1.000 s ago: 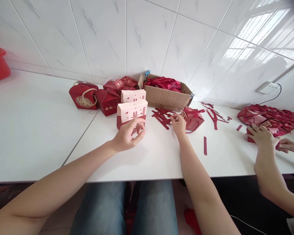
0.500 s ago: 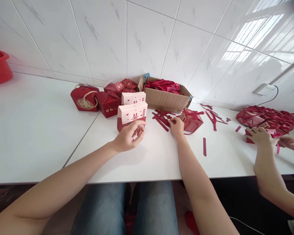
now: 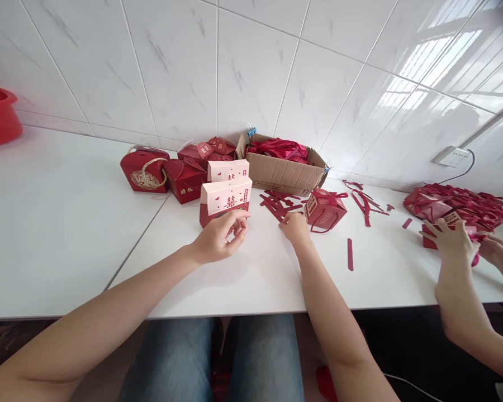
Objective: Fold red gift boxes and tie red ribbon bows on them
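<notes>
Across the white table (image 3: 67, 240), the ribbon-filled carton (image 3: 283, 172) sits behind; the front pink-topped box (image 3: 227, 195) stands at my half-curled left hand (image 3: 218, 239). My right hand (image 3: 297, 229), fingertips nearly closed, is at the red strips (image 3: 275, 203); I can't tell its grip.

Left hand (image 3: 221, 237) — fingers loosely curled, just in front of the nearer pink box (image 3: 226, 196); contact unclear. Second pink box (image 3: 228, 169) stands behind it. Right hand (image 3: 295, 228), fingertips down at the near edge of the red strips (image 3: 276, 204); grip hidden. Corded box (image 3: 327, 211) just right of it. Carton (image 3: 283, 172) behind the strips, ribbons (image 3: 280, 148) inside. Far right — another person's hands (image 3: 450, 237) at a red box (image 3: 430, 237), beside a ribboned pile (image 3: 465, 204).
</notes>
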A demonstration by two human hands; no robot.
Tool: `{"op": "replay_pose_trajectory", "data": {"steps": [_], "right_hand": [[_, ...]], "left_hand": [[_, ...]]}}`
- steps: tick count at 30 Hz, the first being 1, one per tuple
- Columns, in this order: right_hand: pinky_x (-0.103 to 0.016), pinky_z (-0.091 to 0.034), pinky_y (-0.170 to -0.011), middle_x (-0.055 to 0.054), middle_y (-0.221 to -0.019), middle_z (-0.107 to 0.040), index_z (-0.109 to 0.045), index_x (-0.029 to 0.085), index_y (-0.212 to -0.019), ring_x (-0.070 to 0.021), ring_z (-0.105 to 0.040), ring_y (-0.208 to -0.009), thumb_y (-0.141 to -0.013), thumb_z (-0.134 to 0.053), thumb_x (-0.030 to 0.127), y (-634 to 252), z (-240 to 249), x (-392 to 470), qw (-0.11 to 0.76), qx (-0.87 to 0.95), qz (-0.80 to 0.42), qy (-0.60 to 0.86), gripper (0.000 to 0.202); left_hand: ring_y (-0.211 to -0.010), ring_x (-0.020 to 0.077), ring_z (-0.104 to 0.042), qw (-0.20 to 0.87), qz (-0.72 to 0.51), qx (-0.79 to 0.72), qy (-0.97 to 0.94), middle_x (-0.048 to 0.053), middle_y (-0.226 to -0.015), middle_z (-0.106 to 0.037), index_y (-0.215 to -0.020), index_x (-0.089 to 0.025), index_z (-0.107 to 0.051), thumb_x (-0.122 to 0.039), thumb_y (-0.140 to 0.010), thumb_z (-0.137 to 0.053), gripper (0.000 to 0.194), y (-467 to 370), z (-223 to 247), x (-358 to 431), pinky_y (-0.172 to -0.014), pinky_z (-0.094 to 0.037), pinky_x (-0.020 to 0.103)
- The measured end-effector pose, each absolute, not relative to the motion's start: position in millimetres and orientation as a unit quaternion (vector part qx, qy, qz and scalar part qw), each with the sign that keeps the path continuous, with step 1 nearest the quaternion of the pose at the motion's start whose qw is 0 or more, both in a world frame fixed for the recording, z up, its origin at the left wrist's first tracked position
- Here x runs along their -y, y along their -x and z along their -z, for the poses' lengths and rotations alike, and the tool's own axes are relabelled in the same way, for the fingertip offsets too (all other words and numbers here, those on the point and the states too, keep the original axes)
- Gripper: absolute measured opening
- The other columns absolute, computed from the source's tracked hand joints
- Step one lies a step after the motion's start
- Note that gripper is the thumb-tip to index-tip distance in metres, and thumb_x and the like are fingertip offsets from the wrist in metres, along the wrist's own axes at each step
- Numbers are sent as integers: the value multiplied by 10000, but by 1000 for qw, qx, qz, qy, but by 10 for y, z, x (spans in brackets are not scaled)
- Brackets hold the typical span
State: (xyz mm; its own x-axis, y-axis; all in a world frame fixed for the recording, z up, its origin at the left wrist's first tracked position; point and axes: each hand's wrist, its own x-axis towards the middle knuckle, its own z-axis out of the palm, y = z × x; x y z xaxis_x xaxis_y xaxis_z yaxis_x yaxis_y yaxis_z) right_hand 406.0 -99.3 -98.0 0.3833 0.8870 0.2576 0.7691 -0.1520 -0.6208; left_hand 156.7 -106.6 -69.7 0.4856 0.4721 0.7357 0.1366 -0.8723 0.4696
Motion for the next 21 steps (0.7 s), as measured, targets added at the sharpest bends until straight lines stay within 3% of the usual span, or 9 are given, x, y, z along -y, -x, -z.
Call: {"op": "replay_pose_trajectory", "data": {"steps": [4, 8, 14, 17, 19, 21], "right_hand": [[-334, -468, -615, -62, -598, -602, -455, 211, -456, -223, -595, -691, -597, -659, 109, -4068, 934, 977, 326, 554, -110, 758, 268], [-289, -462, -570, -25, -620, -636, -527, 197, -504, -171, -583, -629, -599, -681, 165, -4047, 820, 1044, 306, 598, -177, 720, 184], [-258, -474, -540, -5, -607, -669, -633, 173, -572, -141, -602, -584, -583, -728, 197, -3962, 630, 1237, 254, 675, -313, 618, 99], [-270, -516, -595, -12, -669, -700, -675, 160, -676, -138, -633, -614, -602, -758, 263, -3922, 574, 1304, 244, 686, -436, 529, 151], [-259, -521, -610, -7, -699, -705, -675, 158, -697, -123, -632, -620, -604, -766, 270, -3890, 562, 1331, 235, 693, -494, 470, 173], [-243, -513, -598, 3, -697, -701, -670, 158, -693, -108, -621, -607, -607, -768, 263, -3863, 564, 1344, 227, 698, -513, 445, 167]], "left_hand": [[-610, 89, -556, 180, -459, -185, -850, 1, -795, -610, -1127, -196, -493, -171, -849, -520, 280, -1569, 710, 1065, -497, -437, 185], [-637, 97, -555, 174, -428, -188, -867, 8, -839, -600, -1146, -199, -473, -175, -861, -503, 288, -1570, 707, 1058, -568, -474, 216], [-971, 187, -572, 134, -373, -177, -901, 83, -1002, -603, -1047, -171, -566, -167, -871, -508, 185, -1605, 674, 1054, -871, -495, 331], [-1070, 237, -536, 123, -340, -178, -915, 104, -1088, -609, -1068, -183, -592, -257, -865, -561, 218, -1651, 667, 1102, -941, -449, 411], [-1055, 255, -548, 127, -298, -184, -928, 101, -1095, -632, -1065, -194, -599, -340, -848, -595, 261, -1682, 677, 1140, -952, -418, 451], [-957, 249, -585, 144, -263, -205, -932, 72, -960, -680, -1032, -201, -603, -381, -834, -609, 268, -1704, 696, 1163, -928, -414, 453]]}}
